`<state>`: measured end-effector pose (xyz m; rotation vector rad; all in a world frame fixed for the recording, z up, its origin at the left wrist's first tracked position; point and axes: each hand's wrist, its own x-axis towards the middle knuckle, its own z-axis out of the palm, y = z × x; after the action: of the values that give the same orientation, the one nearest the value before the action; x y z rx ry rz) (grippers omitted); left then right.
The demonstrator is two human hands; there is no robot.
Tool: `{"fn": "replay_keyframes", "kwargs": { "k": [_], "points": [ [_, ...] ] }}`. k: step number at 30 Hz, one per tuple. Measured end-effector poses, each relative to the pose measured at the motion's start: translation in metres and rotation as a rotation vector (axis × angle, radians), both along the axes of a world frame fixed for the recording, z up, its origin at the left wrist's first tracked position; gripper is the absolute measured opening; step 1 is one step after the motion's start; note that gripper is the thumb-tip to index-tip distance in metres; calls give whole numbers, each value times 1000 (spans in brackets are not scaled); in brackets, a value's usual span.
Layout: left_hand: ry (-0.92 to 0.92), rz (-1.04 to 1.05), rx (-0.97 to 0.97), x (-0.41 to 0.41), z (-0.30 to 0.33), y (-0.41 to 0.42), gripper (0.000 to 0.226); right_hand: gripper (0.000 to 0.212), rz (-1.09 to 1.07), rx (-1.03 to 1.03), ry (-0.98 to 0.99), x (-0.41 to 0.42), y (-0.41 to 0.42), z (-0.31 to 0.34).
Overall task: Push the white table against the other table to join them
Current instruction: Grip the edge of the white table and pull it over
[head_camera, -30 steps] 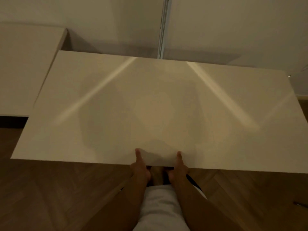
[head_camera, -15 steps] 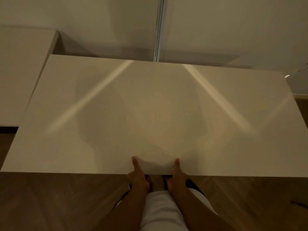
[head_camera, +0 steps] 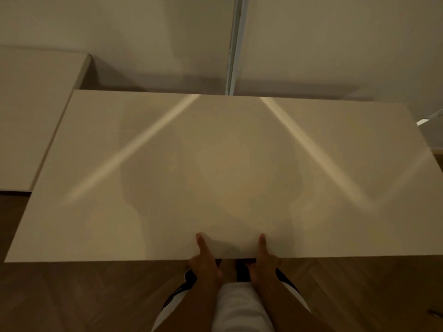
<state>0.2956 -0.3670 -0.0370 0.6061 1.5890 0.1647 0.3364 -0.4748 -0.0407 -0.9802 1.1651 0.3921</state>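
A large white table point(head_camera: 100, 164) fills the middle of the view, its glossy top showing two bright streaks and my shadow. My left hand point(head_camera: 203, 259) and my right hand point(head_camera: 263, 258) both grip its near edge at the centre, thumbs on top, fingers hidden underneath. The other table point(head_camera: 31, 116) is a white top at the far left. The white table's left edge lies along the other table's right edge, with only a thin dark line between them; I cannot tell whether they touch.
A pale wall runs behind both tables, with a vertical white strip point(head_camera: 233, 44) in the middle. Herringbone wood floor point(head_camera: 96, 295) lies under me. A small dark object point(head_camera: 436, 313) sits on the floor at the right edge.
The white table has slid left and now lies closer along the other table's right edge. Both hands keep the same grip on the near edge.
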Motion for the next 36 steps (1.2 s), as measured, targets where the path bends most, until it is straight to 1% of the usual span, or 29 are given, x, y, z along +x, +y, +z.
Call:
{"fn": "replay_keyframes", "kwargs": {
  "k": [3, 8, 11, 14, 17, 19, 21, 26, 28, 30, 32, 33, 34, 35, 36],
  "points": [
    [18, -40, 7, 0, -1, 6, 60, 64, -9, -7, 11, 3, 7, 2],
    [74, -124, 12, -5, -3, 15, 63, 69, -16, 51, 37, -3, 14, 2],
    [57, -157, -8, -6, -7, 17, 70, 67, -21, 32, 34, -4, 15, 1],
    [-13, -111, -8, -10, -10, 15, 72, 67, -10, 19, 54, -3, 14, 2],
    [-75, -85, -37, -10, -13, 17, 75, 79, 28, 61, 76, -4, 11, 6],
    [-87, -127, -54, -12, -12, 18, 71, 83, 86, 39, 73, -4, 7, 6],
    [-58, -243, -45, -18, -11, 22, 68, 84, 205, -26, 84, -8, 0, 7],
    [-47, -486, 17, -36, -9, 32, 77, 74, 452, -257, -31, -28, -14, 1],
    [-11, -531, 28, -40, -9, 37, 76, 75, 526, -320, -26, -37, -16, 1],
    [24, -538, -6, -43, -10, 42, 68, 71, 580, -342, -23, -43, -19, 3],
    [58, -615, -44, -47, -4, 48, 54, 58, 721, -449, -91, -48, -26, 8],
    [66, -676, -23, -49, -2, 49, 48, 51, 802, -530, -144, -49, -30, 10],
    [71, -763, 57, -52, -1, 47, 42, 45, 861, -605, -203, -51, -34, 13],
    [75, -875, 206, -55, -2, 43, 37, 38, 898, -658, -271, -52, -38, 16],
    [66, -988, 400, -57, -2, 38, 34, 32, 930, -707, -344, -52, -43, 18]
  ]
}}
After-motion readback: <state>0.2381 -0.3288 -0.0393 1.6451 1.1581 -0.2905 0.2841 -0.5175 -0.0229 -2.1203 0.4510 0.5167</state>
